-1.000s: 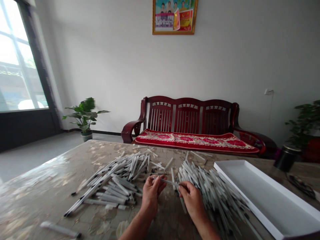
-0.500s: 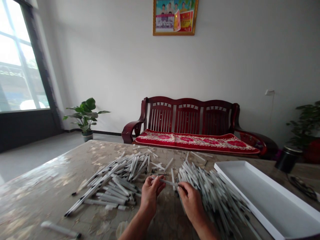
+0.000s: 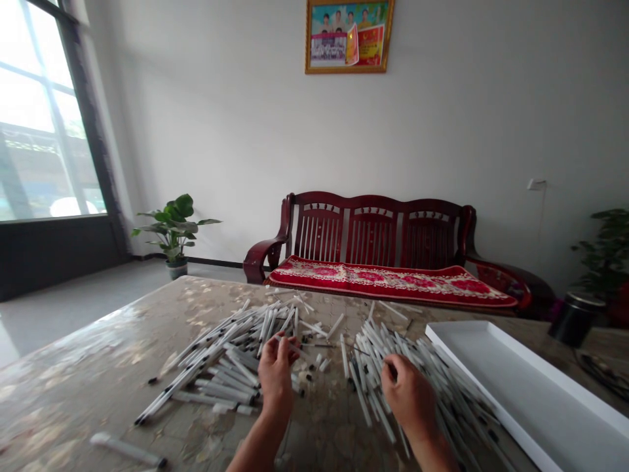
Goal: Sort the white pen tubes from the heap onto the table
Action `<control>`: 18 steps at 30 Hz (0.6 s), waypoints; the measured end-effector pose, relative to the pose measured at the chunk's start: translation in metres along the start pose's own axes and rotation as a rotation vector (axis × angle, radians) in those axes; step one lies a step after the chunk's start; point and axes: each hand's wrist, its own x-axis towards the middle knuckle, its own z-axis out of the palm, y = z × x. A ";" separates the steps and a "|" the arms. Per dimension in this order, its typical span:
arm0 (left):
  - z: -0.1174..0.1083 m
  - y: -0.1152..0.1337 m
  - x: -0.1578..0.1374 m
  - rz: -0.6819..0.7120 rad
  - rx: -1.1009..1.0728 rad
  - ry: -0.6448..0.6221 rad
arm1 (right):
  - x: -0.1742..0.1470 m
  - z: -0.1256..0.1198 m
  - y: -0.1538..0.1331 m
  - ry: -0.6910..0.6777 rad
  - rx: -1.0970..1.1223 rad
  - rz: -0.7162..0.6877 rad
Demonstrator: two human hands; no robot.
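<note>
The two hands are well apart above the patterned counter [image 3: 105,344]. The left hand [image 3: 276,370] pinches a translucent white pen barrel [image 3: 301,353] between thumb and fingers, just beside the left pile of pens [image 3: 236,375], many of them black-tipped. The right hand [image 3: 410,393] curls its fingers in toward the thumb over the near edge of the right pile of pens [image 3: 376,347]; whether anything is gripped there I cannot tell. Small white and black caps [image 3: 323,364] lie between the piles. A single pen [image 3: 128,450] lies apart near the front left, and a shallow white box [image 3: 531,380] sits right of the right pile.
</note>
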 end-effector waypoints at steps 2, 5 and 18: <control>0.005 -0.007 -0.008 0.009 0.095 -0.136 | -0.002 0.001 -0.003 -0.043 -0.093 -0.057; 0.012 -0.020 -0.019 0.041 0.217 -0.256 | -0.004 0.001 -0.009 -0.087 -0.153 -0.095; 0.018 -0.029 -0.055 0.514 1.517 -0.554 | 0.009 -0.017 -0.043 -0.198 0.051 -0.207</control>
